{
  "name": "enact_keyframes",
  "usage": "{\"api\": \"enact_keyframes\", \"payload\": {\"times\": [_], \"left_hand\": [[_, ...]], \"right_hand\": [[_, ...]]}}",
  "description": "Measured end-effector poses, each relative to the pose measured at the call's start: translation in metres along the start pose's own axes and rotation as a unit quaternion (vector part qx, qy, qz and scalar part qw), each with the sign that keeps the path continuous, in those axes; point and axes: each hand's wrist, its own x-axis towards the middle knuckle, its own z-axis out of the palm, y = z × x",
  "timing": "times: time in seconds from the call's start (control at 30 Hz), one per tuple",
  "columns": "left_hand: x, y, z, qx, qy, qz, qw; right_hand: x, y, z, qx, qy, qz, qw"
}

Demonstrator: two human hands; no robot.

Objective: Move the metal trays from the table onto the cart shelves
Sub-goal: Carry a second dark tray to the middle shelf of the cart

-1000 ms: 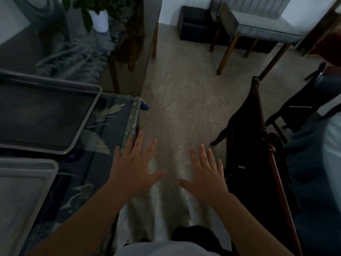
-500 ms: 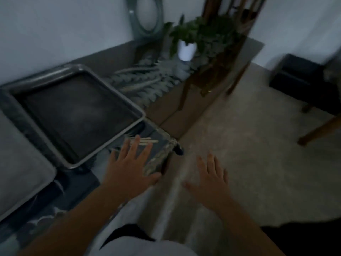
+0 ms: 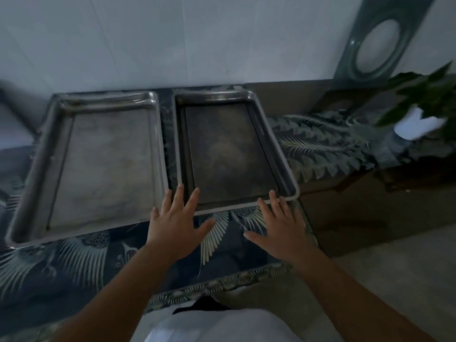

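So we've got a table (image 3: 74, 267) covered in a dark blue cloth printed with pale feathery birds, pushed up against a white wall (image 3: 172, 33). Two rectangular metal trays sit on it side by side, nearly touching along their long edges. The left one is a light grey, scuffed metal tray (image 3: 98, 164), and it looks a bit bigger in the shot. Right next to it is the darker metal tray with a blackened bottom (image 3: 229, 151), its near edge closest to us.

Off to the right, a grey-green panel with an oval cutout (image 3: 380, 43) leans on the wall, and below it there's a leafy green plant in a white pot (image 3: 417, 122), kinda blurry.

Both our hands are out flat with fingers spread, holding nothing. Our left hand (image 3: 175, 225) has its fingertips over the near left corner of the dark tray, right by the gap between the trays. Our right hand (image 3: 281, 225) reaches the near right corner of the same tray. Can't tell if the fingers actually touch the rim.
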Motion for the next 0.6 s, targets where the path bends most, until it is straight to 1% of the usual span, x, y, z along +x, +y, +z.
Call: {"api": "enact_keyframes", "payload": {"times": [0.07, 0.13, 0.2, 0.27, 0.37, 0.43, 0.5, 0.6], "left_hand": [[0.019, 0.004, 0.007, -0.034, -0.018, -0.019, 0.999], [0.042, 0.007, 0.016, -0.092, -0.038, -0.043, 0.994], [0.066, 0.006, 0.025, -0.153, -0.051, -0.075, 0.984], [0.086, 0.002, 0.036, -0.18, -0.062, -0.11, 0.976], [0.107, 0.002, 0.05, -0.157, -0.083, -0.165, 0.97], [0.113, 0.006, 0.059, -0.13, -0.095, -0.192, 0.968], [0.114, 0.014, 0.065, -0.114, -0.099, -0.201, 0.968], [0.111, 0.025, 0.073, -0.111, -0.098, -0.216, 0.965]], "right_hand": [[0.02, 0.009, 0.003, -0.009, -0.013, 0.003, 1.0], [0.039, 0.022, 0.002, 0.004, -0.015, 0.017, 1.0], [0.058, 0.037, 0.0, 0.029, 0.017, 0.026, 0.999], [0.075, 0.054, -0.002, 0.047, 0.057, 0.033, 0.997], [0.1, 0.08, -0.006, 0.058, 0.059, 0.048, 0.995], [0.115, 0.096, -0.007, 0.049, 0.037, 0.062, 0.996], [0.127, 0.109, -0.005, 0.051, 0.004, 0.077, 0.996], [0.136, 0.123, 0.003, 0.1, -0.038, 0.091, 0.99]]}}
